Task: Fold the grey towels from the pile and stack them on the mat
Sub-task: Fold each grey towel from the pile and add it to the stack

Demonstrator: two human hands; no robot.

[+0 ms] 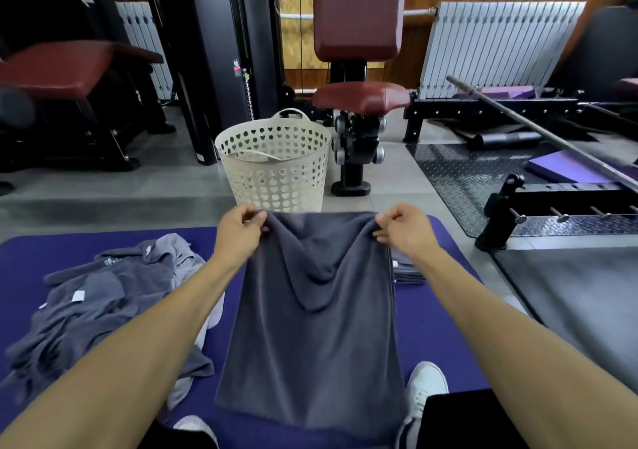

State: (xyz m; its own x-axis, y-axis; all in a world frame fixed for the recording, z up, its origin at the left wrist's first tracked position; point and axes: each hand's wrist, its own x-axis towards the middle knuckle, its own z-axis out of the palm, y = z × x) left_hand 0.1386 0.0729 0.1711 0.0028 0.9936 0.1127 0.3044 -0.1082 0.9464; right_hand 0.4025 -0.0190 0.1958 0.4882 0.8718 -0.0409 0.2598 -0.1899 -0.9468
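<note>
A: Status on the grip?

B: Nearest the camera, below the grip: two white shoes, the right one (426,388) just right of the hanging cloth's bottom edge, the left one (195,426) partly cut off by the frame edge. Both on the blue mat (438,338).

A: And the towel itself?

B: Dark grey towel (310,327) hangs from both hands, held up over the mat. Left hand (238,232) pinches the top left corner, right hand (402,229) pinches the top right corner, fingers curled round the fabric on both. The top edge sags between the two grips and makes a drooping fold in the middle. The bottom edge hangs near the shoes; can't tell if it touches the mat.

A: Where's the rest?

B: Left of the left grip: loose pile of grey towels (103,303), crumpled on the mat, small white tags showing. Right of the right grip, just under the forearm: folded stack (409,272), mostly hidden by the held towel and the arm, so count unknown.

A: Beyond the hands?

B: Cream perforated laundry basket (276,165) on the floor, straight past the grip, off the mat's far edge. Behind it, a machine seat with dark red padding (360,98). Far right, a barbell (538,127) lying at a slant over a checker-plate floor. White radiator (497,44) on the back wall.
</note>
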